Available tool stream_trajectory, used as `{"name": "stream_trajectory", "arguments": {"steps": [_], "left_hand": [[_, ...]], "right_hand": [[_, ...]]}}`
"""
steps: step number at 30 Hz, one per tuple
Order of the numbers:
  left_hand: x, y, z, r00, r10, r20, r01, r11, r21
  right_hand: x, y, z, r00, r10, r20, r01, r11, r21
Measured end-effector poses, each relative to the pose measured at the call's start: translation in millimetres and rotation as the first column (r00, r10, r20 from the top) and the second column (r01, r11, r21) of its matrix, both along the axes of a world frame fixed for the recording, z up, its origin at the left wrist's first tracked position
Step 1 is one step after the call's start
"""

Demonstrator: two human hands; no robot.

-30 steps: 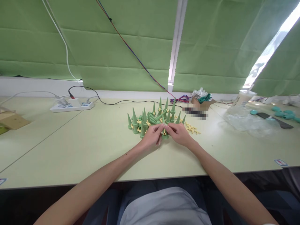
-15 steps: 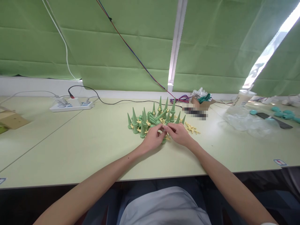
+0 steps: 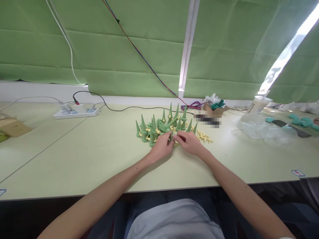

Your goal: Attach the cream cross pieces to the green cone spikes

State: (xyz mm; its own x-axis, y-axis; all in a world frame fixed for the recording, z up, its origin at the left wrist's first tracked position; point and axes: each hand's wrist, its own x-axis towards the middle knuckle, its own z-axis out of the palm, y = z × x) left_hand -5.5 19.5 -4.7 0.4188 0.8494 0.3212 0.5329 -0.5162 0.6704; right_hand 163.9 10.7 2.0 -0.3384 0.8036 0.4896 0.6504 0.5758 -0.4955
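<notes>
My left hand [image 3: 162, 145] is closed around a small green cone-shaped piece [image 3: 171, 135], whose tip shows between the fingers. Thumb and forefinger pinched, my right hand [image 3: 189, 142] almost meets the left one; what it pinches is too small to make out. Just beyond both hands stand several green spiked cones [image 3: 151, 138], many with small yellow pieces attached low down. Green rod-like parts [image 3: 163, 126] lie among them. To the right of my right hand is a loose pile of small yellow branching pieces [image 3: 204, 136].
A white power strip [image 3: 76, 112] sits at the back left, near a cardboard box [image 3: 13, 127]. An open carton [image 3: 216, 109] and bundled red-blue wire [image 3: 194, 105] are behind the cones. Rightward are a plastic cup [image 3: 256, 106], clear bags [image 3: 264, 131] and teal pieces [image 3: 302, 122].
The green piece between my hands has turned: its base showed below my fingers before, and now its tip points up in my left hand. My fingertips have drawn slightly apart.
</notes>
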Motion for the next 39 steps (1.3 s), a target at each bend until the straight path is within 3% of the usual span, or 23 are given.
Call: {"name": "stream_trajectory", "arguments": {"steps": [16,28,39], "left_hand": [[0,2,-4.5,0.995,-0.013,0.099,0.016,1.0,-0.024],[3,-8,7.0,0.959,0.035,0.282,-0.028,0.999,-0.027],[5,-15,10.7,0.942,0.021,0.335,-0.071,0.988,0.138]], "right_hand": [[0,1,1.7,0.999,-0.041,0.025,0.041,0.999,0.001],[3,4,1.7,0.966,-0.218,-0.137,0.225,0.974,0.037],[8,11,-4.4,0.958,-0.275,-0.086,0.281,0.957,0.069]]}}
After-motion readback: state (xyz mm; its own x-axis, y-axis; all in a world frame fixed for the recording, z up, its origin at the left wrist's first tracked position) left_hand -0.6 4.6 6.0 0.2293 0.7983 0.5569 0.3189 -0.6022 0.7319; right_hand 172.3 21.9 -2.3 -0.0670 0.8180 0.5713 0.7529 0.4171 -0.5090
